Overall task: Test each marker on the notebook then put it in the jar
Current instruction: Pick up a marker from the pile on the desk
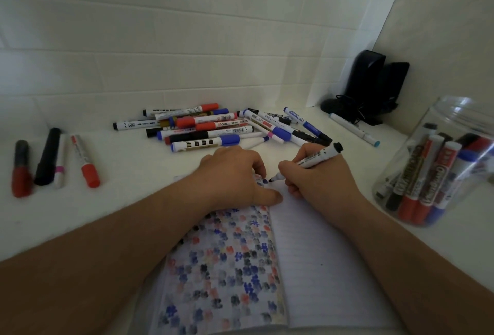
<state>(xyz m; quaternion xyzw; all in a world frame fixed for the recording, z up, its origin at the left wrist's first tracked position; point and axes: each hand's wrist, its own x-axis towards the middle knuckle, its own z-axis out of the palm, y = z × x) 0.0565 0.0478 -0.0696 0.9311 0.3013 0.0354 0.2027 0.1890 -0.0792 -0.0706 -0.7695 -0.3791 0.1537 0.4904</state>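
An open notebook (315, 268) lies in front of me, its left page covered in coloured blots. My right hand (318, 179) grips a white marker (318, 157) with a black end, its dark tip touching the top of the page beside a fresh blue mark. My left hand (235, 177) rests on the upper left page, fingers curled down onto the paper; I cannot tell if it holds a cap. A clear plastic jar (441, 163) with several markers inside stands at the right. A pile of markers (222, 127) lies beyond the notebook.
Several separate markers (50, 161), red, black and pink-banded, lie at the far left. One white marker with a teal tip (354, 129) lies at the back right near black speakers (374, 86) in the corner. White walls close off the back and right.
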